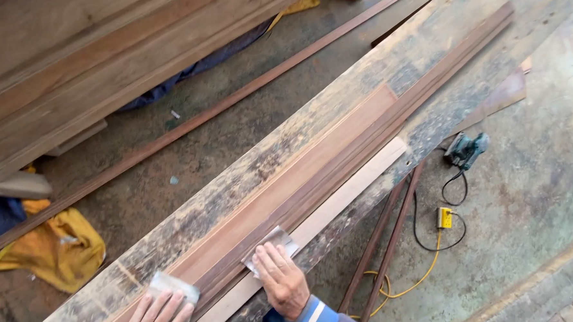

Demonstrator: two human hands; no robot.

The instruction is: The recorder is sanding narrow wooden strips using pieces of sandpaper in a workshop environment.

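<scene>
Left hand (157, 315) flat, fingers spread on grey sandpaper sheet (173, 287); right hand (280, 282) flat on second sheet (272, 246), pressing dark wooden strips (338, 171); one yellow socket box (444, 217) on floor

Two hands: left hand (157, 317), right hand (281, 281). Two sandpaper pieces: one (176, 287) under left hand, one (276, 240) under right hand. One long worn tabletop (423, 52). One pale wood strip (358, 180). One power sander (465, 149) on floor. One yellow plug box (444, 218). One yellow cloth (55, 248). Two thin reddish rods (386, 240) leaning under tabletop edge.
</scene>
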